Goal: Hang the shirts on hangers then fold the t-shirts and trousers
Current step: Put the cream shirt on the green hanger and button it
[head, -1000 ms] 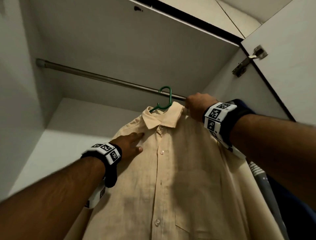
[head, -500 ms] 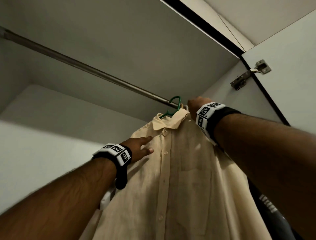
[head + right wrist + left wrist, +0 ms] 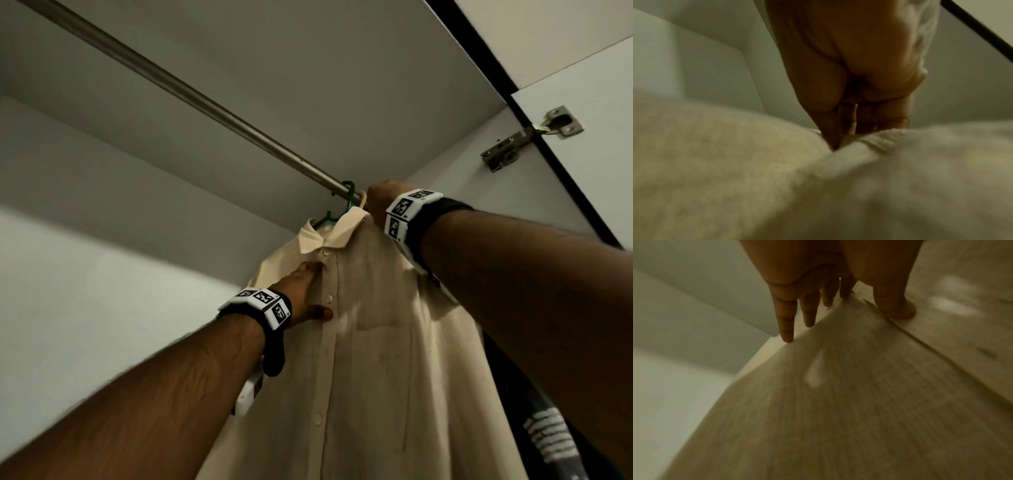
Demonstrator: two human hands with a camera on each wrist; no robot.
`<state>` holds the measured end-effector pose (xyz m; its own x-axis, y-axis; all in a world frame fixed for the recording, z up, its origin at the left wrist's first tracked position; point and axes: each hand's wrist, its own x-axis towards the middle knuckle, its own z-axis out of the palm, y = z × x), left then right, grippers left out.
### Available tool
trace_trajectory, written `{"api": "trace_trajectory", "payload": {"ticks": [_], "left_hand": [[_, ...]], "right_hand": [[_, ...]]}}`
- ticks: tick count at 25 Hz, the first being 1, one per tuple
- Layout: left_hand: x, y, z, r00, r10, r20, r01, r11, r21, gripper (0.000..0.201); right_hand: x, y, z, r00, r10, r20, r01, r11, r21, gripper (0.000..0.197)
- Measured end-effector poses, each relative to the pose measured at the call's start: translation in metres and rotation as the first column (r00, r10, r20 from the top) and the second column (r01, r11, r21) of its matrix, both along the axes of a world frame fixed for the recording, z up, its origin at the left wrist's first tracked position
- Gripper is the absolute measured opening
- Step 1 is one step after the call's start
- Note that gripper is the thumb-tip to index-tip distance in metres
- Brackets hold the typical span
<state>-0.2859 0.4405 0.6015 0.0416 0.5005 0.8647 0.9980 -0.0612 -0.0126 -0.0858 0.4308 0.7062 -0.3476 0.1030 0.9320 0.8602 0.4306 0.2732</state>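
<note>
Beside the cream shirt (image 3: 370, 359), white lettering (image 3: 548, 438) blurs unreadably.

Shirt (image 3: 373, 359) matt cream woven cloth; rail (image 3: 191, 99) brushed metal; hanger (image 3: 346, 202) green plastic; hinge (image 3: 527, 137) metal

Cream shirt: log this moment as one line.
cream shirt on green hanger | hook over rail | right hand grips collar | left hand flat on front

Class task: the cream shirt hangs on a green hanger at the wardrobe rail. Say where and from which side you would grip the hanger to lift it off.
Grip the green hanger at its neck, just below the hook, coming from the front and below. The cream shirt covers its arms, leaving only hook and neck exposed; the hook sits over the rail, so it likely lifts upward.
</note>
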Motion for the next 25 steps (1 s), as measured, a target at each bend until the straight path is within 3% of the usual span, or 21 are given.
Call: {"api": "trace_trajectory", "payload": {"ticks": [1, 3, 5, 7, 10, 12, 15, 16, 19, 21, 23, 25], "left_hand": [[-0.002, 0.005, 0.002, 0.999, -0.038, 0.030, 0.036, 0.999, 0.037, 0.101], [-0.010, 0.018, 0.007, 0.991, -0.099, 0.093, 0.092, 0.993, 0.077, 0.108], [-0.017, 0.030, 0.007, 0.987, -0.093, 0.129, 0.085, 0.994, 0.071, 0.105], [-0.024, 0.038, 0.000, 0.985, -0.086, 0.152, 0.071, 0.993, 0.099, 0.089], [-0.025, 0.041, -0.017, 0.973, -0.088, 0.213, 0.055, 0.986, 0.156, 0.048], [-0.030, 0.042, -0.038, 0.978, 0.000, 0.210, -0.025, 0.993, 0.114, 0.059], [-0.057, 0.032, -0.090, 0.931, 0.151, 0.331, -0.155, 0.988, -0.015, 0.093], [-0.070, 0.028, -0.112, 0.920, 0.185, 0.346, -0.166, 0.983, -0.084, 0.100], [-0.094, 0.016, -0.163, 0.941, 0.186, 0.284, -0.123, 0.966, -0.226, 0.092], [-0.106, 0.007, -0.171, 0.930, 0.282, 0.236, -0.229, 0.946, -0.228, 0.079], [-0.105, -0.015, -0.177, 0.886, 0.451, 0.102, -0.395, 0.853, -0.340, 0.069], [-0.100, -0.032, -0.180, 0.828, 0.561, -0.002, -0.531, 0.781, -0.328, 0.069]], "right_hand": [[-0.005, 0.004, 0.001, 1.000, 0.004, -0.006, -0.004, 1.000, 0.001, 0.005], [-0.009, 0.011, 0.005, 0.999, -0.001, -0.032, 0.001, 1.000, 0.007, 0.023], [-0.009, 0.011, 0.007, 0.997, -0.073, 0.033, 0.073, 0.997, 0.018, 0.028], [-0.006, 0.004, 0.001, 0.973, -0.185, 0.138, 0.189, 0.982, -0.013, 0.033], [0.013, -0.023, -0.020, 0.924, -0.296, 0.242, 0.331, 0.936, -0.120, 0.064], [0.033, -0.040, -0.038, 0.924, -0.280, 0.261, 0.344, 0.906, -0.246, 0.075], [0.065, -0.056, -0.058, 0.992, -0.032, 0.118, 0.092, 0.831, -0.548, 0.082], [0.075, -0.061, -0.067, 0.996, -0.003, 0.086, 0.053, 0.811, -0.583, 0.083], [0.100, -0.064, -0.089, 0.974, -0.174, 0.145, 0.222, 0.857, -0.464, 0.049], [0.106, -0.061, -0.099, 0.943, -0.268, 0.197, 0.326, 0.862, -0.389, 0.040], [0.112, -0.055, -0.108, 0.921, -0.327, 0.209, 0.381, 0.866, -0.323, 0.041], [0.110, -0.057, -0.121, 0.875, -0.449, 0.180, 0.471, 0.875, -0.111, 0.029]]}}
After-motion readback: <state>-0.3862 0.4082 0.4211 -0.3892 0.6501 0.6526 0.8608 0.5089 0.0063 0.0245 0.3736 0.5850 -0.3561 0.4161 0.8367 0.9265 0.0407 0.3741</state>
